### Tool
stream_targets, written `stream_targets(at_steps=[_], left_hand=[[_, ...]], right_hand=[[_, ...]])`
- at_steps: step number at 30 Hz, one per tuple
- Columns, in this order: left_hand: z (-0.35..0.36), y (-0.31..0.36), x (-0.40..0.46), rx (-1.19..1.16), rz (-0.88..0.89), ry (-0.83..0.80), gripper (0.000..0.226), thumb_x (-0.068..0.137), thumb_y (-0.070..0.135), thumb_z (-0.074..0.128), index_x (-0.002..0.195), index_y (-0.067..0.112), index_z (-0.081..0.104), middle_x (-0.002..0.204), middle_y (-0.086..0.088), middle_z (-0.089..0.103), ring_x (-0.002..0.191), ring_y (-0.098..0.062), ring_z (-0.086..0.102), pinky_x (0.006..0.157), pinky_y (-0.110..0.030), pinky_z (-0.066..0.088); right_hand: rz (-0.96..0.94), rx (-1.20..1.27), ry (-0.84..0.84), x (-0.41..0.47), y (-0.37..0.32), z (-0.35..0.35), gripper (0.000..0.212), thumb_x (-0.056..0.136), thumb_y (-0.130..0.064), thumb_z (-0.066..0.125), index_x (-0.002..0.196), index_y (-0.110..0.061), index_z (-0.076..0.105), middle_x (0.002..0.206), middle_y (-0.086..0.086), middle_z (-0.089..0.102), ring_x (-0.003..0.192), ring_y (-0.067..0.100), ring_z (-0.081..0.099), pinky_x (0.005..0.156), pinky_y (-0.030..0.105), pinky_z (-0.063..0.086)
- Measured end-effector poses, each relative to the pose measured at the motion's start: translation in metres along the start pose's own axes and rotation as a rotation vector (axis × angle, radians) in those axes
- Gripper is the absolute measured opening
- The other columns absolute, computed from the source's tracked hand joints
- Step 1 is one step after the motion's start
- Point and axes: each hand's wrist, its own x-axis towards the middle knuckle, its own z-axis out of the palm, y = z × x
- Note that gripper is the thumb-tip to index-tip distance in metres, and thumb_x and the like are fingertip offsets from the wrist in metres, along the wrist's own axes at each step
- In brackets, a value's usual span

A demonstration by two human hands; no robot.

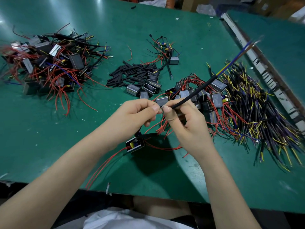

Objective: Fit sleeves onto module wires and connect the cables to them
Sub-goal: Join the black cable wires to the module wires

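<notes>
Two hands meet at mid-bench, and everything else here is stock waiting its turn. Widest of all, the green table (181, 38), with a big tangle of finished modules (49, 63) far left, a sprawl of loose cables (257, 113) at the right, a heap of bare modules (198, 95) just beyond the hands, and the black sleeves (130, 75) piled in the middle.

Now the work itself. Right hand (184, 119) pinches one cable (206, 83) near its lower end, thumb on top, the rest of it angling up and away to the right with blue and yellow cores fanning out at the far tip. Left hand (140, 113) is curled, thumb and forefinger pinching something small right against that cable end. Hanging below them, close to the table, sits the module (134, 143) in hand, open side up, its red wires (105, 164) trailing off toward the near edge.

My read: this is the joining step. Best done by keeping both pinches close to the joint so the ends cannot wander, feeding straight rather than at an angle, and letting the module hang slack so its weight does not tug the wire back out.

What I cannot settle: the joint is buried between the two thumbs, so whether a sleeve is already on the wire, or which wire is being joined, is not visible. The cable's far tip is smeared by blur.
</notes>
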Motion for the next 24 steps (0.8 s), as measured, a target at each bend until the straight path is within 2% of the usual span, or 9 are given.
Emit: stream_targets(at_steps=[2, 5, 8, 10, 13, 16, 20, 22, 24], left_hand=[[-0.002, 0.001, -0.001, -0.070, -0.056, -0.022, 0.026, 0.095, 0.015, 0.051, 0.073, 0.020, 0.064, 0.058, 0.014, 0.053, 0.052, 0.000, 0.045, 0.053, -0.009, 0.038], [-0.004, 0.001, 0.000, -0.148, -0.122, -0.078, 0.031, 0.094, 0.015, 0.051, 0.067, 0.021, 0.065, 0.060, 0.011, 0.050, 0.053, -0.003, 0.043, 0.053, -0.010, 0.035], [-0.005, 0.002, 0.001, -0.211, -0.198, -0.103, 0.034, 0.093, 0.016, 0.051, 0.063, 0.021, 0.066, 0.059, 0.011, 0.048, 0.053, -0.003, 0.042, 0.051, -0.012, 0.030], [-0.005, 0.001, 0.003, -0.253, -0.266, -0.116, 0.030, 0.093, 0.017, 0.050, 0.066, 0.020, 0.063, 0.058, 0.011, 0.048, 0.048, -0.001, 0.042, 0.044, -0.012, 0.024], [-0.008, 0.000, 0.005, -0.310, -0.370, -0.167, 0.020, 0.092, 0.019, 0.051, 0.074, 0.019, 0.060, 0.058, 0.011, 0.048, 0.044, 0.001, 0.042, 0.037, -0.011, 0.023], [-0.014, 0.000, 0.008, -0.361, -0.455, -0.253, 0.006, 0.080, 0.025, 0.059, 0.077, 0.020, 0.060, 0.059, 0.012, 0.048, 0.044, 0.001, 0.042, 0.039, -0.009, 0.022], [-0.021, 0.003, 0.015, -0.466, -0.589, -0.371, 0.005, 0.074, 0.025, 0.058, 0.075, 0.020, 0.058, 0.061, 0.012, 0.042, 0.046, 0.002, 0.039, 0.052, -0.014, 0.008], [-0.024, 0.005, 0.018, -0.513, -0.643, -0.427, 0.008, 0.076, 0.025, 0.057, 0.071, 0.021, 0.061, 0.062, 0.012, 0.039, 0.046, 0.002, 0.038, 0.050, -0.014, 0.008], [-0.026, 0.007, 0.021, -0.534, -0.670, -0.479, 0.014, 0.077, 0.025, 0.057, 0.067, 0.021, 0.066, 0.061, 0.012, 0.039, 0.045, 0.002, 0.038, 0.048, -0.014, 0.009]], right_hand=[[0.019, 0.041, -0.008, 0.000, -0.002, 0.000, 0.007, 0.094, -0.015, 0.056, 0.091, -0.014, 0.064, 0.087, -0.016, 0.054, 0.081, -0.004, 0.053, 0.073, 0.009, 0.038], [0.021, 0.069, -0.010, 0.000, -0.001, 0.000, 0.007, 0.092, -0.013, 0.058, 0.089, -0.017, 0.063, 0.085, -0.015, 0.055, 0.077, -0.001, 0.054, 0.069, 0.011, 0.040], [-0.033, 0.012, 0.002, 0.000, 0.003, 0.001, 0.007, 0.092, -0.012, 0.059, 0.090, -0.011, 0.066, 0.088, -0.017, 0.055, 0.078, -0.001, 0.053, 0.072, 0.014, 0.041], [-0.097, -0.045, 0.042, 0.000, 0.006, 0.002, 0.008, 0.092, -0.011, 0.060, 0.092, -0.006, 0.067, 0.090, -0.019, 0.054, 0.082, -0.004, 0.052, 0.075, 0.013, 0.040], [-0.178, -0.105, 0.097, -0.001, 0.011, 0.005, 0.008, 0.090, -0.006, 0.063, 0.094, -0.004, 0.069, 0.090, -0.011, 0.058, 0.086, -0.008, 0.052, 0.078, 0.010, 0.039], [-0.223, -0.135, 0.083, 0.000, 0.014, 0.003, 0.009, 0.090, -0.006, 0.064, 0.096, -0.003, 0.070, 0.091, -0.004, 0.060, 0.086, -0.007, 0.051, 0.080, 0.009, 0.038], [-0.307, -0.200, 0.032, 0.006, 0.012, -0.004, 0.008, 0.089, -0.005, 0.064, 0.094, -0.001, 0.069, 0.090, 0.004, 0.064, 0.085, 0.005, 0.055, 0.081, 0.011, 0.040], [-0.309, -0.240, 0.020, 0.007, 0.010, -0.006, 0.008, 0.089, -0.006, 0.064, 0.093, -0.002, 0.069, 0.090, 0.001, 0.064, 0.084, 0.008, 0.055, 0.077, 0.014, 0.041], [-0.293, -0.284, 0.015, 0.007, 0.009, -0.006, 0.008, 0.091, -0.010, 0.062, 0.093, -0.004, 0.068, 0.090, -0.006, 0.060, 0.083, 0.007, 0.053, 0.071, 0.022, 0.043]])
